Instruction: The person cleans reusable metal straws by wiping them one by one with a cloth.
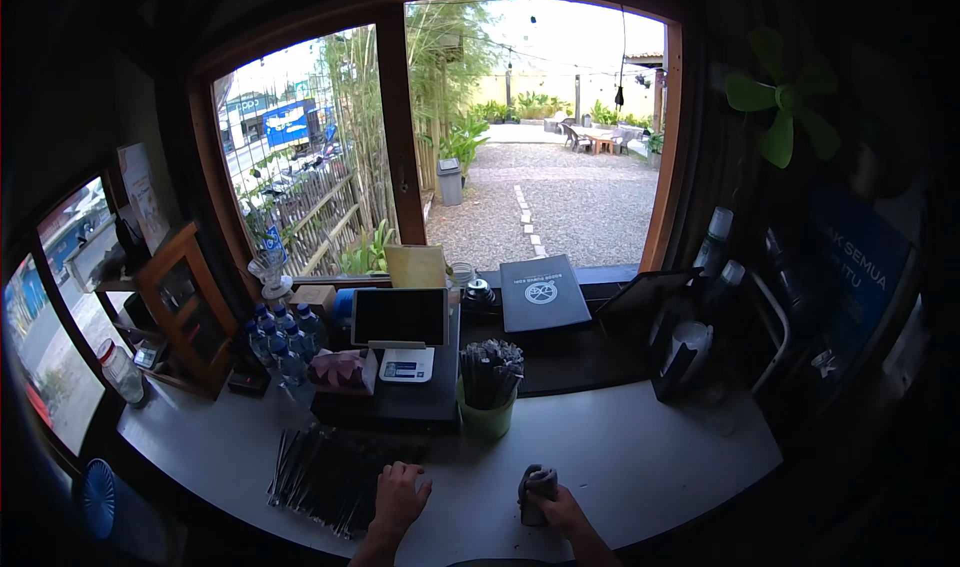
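My right hand (559,508) is closed around a rolled grey cloth (534,492) that rests on the white counter. My left hand (400,490) lies at the right edge of a spread pile of dark, thin wrapped sticks, perhaps straws (322,473), with its fingers apart and partly over them. Beyond the hands, a green cup (489,418) stands on the counter, filled with more dark wrapped sticks (491,368) standing upright. Whether the left fingertips touch the pile is too dark to tell.
Behind the pile are a tablet on a stand (400,317), a tissue box (343,372) and several water bottles (289,334). A dark menu folder (545,292) and a service bell (478,291) are by the window. A glass jar (120,372) stands far left; the counter's rounded edge (780,458) is at right.
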Motion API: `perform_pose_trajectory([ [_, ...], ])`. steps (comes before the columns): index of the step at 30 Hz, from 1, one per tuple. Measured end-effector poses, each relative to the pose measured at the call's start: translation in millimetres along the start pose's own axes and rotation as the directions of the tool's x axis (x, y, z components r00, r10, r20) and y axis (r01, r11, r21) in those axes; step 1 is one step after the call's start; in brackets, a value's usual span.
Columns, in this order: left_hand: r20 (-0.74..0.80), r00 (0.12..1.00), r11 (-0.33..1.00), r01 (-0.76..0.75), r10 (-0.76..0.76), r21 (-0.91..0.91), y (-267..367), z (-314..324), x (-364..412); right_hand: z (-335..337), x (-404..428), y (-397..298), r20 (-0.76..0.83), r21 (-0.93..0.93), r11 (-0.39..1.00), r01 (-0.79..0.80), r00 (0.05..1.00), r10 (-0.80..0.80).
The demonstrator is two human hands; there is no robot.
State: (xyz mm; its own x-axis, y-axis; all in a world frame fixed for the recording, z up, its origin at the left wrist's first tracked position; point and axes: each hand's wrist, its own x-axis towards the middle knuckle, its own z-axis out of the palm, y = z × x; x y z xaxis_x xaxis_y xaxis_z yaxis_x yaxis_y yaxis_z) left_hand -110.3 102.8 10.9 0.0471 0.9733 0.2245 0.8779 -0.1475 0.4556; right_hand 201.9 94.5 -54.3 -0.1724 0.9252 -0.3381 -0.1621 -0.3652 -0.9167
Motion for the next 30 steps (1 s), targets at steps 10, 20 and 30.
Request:
perform_pose_trajectory([
  [10, -0.108, 0.987, 0.937, 0.147, -0.118, 0.316, -45.9, 31.4, -46.6, 34.0, -2.7, -16.3, 0.006, -0.214, 0.975, 0.064, 0.998, -0.064],
  [20, -0.169, 0.981, 0.913, 0.151, -0.093, 0.378, -54.1, 42.6, -43.3, 20.7, 5.5, 21.7, -0.073, -0.167, 0.983, 0.082, 0.993, -0.096],
  [30, 0.172, 0.955, 0.905, 0.158, -0.242, 0.396, -34.2, 14.2, -19.5, 22.1, 7.6, 21.0, -0.075, -0.14, 0.983, 0.121, 0.988, -0.132],
])
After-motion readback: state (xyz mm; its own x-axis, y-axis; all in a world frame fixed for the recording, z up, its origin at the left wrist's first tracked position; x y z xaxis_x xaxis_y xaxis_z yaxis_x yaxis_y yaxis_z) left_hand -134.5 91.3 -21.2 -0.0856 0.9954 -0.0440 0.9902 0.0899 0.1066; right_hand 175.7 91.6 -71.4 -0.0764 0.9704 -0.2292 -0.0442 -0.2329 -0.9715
